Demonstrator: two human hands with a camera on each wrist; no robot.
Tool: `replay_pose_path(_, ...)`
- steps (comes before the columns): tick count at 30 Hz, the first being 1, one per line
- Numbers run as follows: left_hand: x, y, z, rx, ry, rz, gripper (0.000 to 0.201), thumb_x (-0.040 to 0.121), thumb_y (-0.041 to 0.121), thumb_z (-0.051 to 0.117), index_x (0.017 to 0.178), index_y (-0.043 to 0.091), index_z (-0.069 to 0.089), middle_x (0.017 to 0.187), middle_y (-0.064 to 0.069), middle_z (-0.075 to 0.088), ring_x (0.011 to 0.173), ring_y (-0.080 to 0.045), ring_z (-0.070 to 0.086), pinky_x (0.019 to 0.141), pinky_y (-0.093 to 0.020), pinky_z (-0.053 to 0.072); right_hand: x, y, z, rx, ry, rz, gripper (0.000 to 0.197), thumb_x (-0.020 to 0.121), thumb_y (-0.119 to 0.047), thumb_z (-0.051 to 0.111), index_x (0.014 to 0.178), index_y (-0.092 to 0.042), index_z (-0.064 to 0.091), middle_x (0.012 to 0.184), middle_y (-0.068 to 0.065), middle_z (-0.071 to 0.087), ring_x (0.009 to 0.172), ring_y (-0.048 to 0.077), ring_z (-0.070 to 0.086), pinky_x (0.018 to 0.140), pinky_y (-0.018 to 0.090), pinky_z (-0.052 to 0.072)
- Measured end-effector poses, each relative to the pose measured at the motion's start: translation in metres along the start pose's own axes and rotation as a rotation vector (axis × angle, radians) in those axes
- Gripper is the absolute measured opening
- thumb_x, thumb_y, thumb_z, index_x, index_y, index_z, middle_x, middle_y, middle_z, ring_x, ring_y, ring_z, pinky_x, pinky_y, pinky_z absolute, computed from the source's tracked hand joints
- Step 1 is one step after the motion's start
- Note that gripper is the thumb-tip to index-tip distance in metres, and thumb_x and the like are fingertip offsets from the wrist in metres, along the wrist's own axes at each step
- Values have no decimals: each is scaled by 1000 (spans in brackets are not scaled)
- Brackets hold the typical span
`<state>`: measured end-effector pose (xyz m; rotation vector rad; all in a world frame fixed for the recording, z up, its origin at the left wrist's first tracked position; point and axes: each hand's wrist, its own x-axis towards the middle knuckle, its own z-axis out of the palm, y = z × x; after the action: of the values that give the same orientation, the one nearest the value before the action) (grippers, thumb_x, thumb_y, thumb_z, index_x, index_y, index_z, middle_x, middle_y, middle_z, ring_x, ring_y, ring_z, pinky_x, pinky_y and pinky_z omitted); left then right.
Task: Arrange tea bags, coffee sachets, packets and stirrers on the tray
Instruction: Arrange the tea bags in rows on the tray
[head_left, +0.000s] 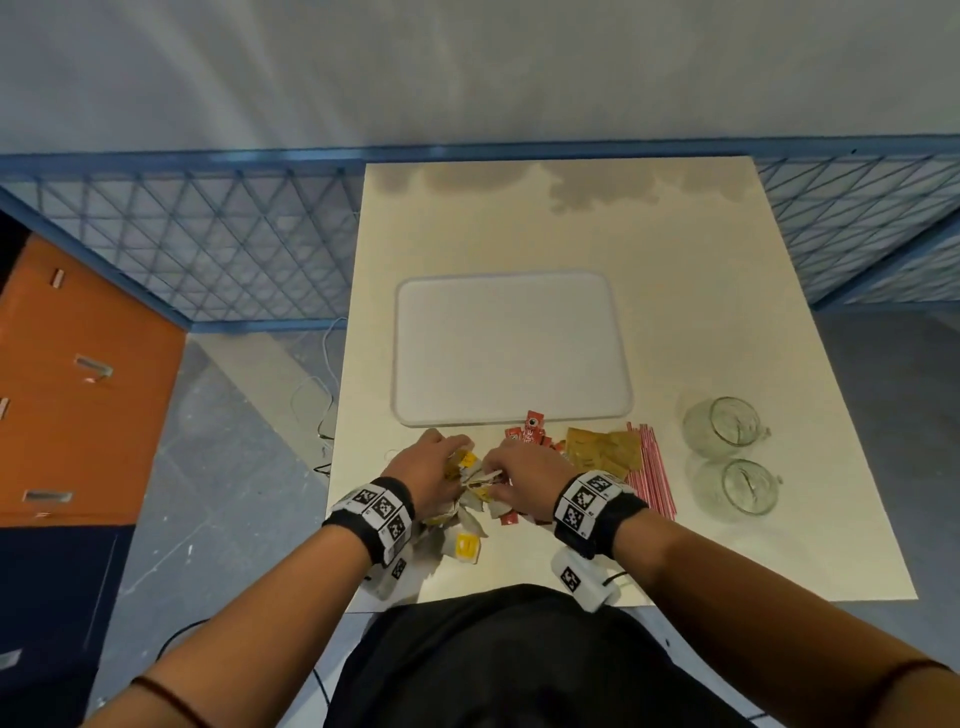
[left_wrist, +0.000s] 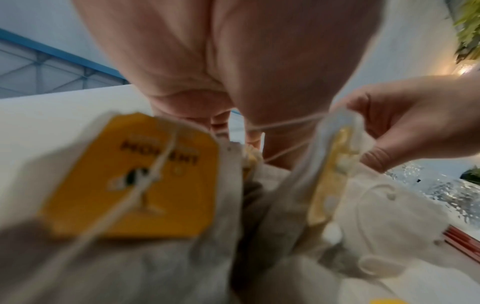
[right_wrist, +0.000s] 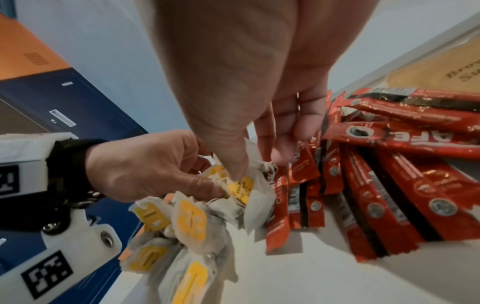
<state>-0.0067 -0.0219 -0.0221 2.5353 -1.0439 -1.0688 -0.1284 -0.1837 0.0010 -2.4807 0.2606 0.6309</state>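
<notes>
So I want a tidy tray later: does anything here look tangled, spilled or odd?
Yes. The tea bags lie in a heap at the table's near edge with strings knotted together; both the left hand and right hand pinch at them. The tray holds nothing.

I stood in what looked like a staged recording room: a bare cream table (head_left: 675, 312) against a blue mesh partition (head_left: 208, 234), orange-and-navy lockers (head_left: 78, 389) at my left, loose cables (head_left: 322, 405) on the grey floor.
</notes>
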Motion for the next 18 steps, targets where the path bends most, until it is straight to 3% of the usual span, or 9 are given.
replay_pose_path(4,8,2,-1,39,-10,-13,45,89,31,67,133,36,59,122,3,52,108,-21,60,90,-30,46,4,5,-1,1,-21,3,24,102,-32,56,118,-22,71,106,-3,65,94,18,62,82,30,50)
replay_pose_path(9,10,4,-5,11,5,-28,12,89,29,65,96,27,75,100,4,65,94,-19,64,84,-31,53,1,7,-4,35,-34,17,19,102,-33,54,101,-20,69,94,-3,64,84,17,60,70,27,44)
replay_pose_path(11,10,2,-4,-44,28,-34,12,90,35,64,89,28,74,91,6,67,89,-18,65,76,-29,51,-2,8,-9,63,-28,22,15,99,-33,56,94,-22,65,88,-4,65,78,17,62,64,27,44)
replay_pose_path(13,9,0,-4,-98,63,-21,20,90,41,65,92,23,73,90,5,67,86,-17,64,75,-30,51,-6,11,-14,121,-29,24,10,94,-31,58,91,-22,62,85,-3,66,78,17,63,65,32,51)
replay_pose_path(16,5,1,-5,-227,133,-13,21,90,37,67,84,16,64,83,3,65,78,-19,62,72,-31,50,-13,13,-22,236,-4,31,10,87,-31,61,81,-26,55,84,-3,66,79,18,64,73,41,56)
replay_pose_path(18,5,1,-7,-324,155,-10,23,90,34,68,76,18,59,78,2,67,75,-19,63,72,-34,54,-17,13,-26,310,22,37,19,86,-29,64,74,-28,49,87,2,67,79,19,64,71,37,53)
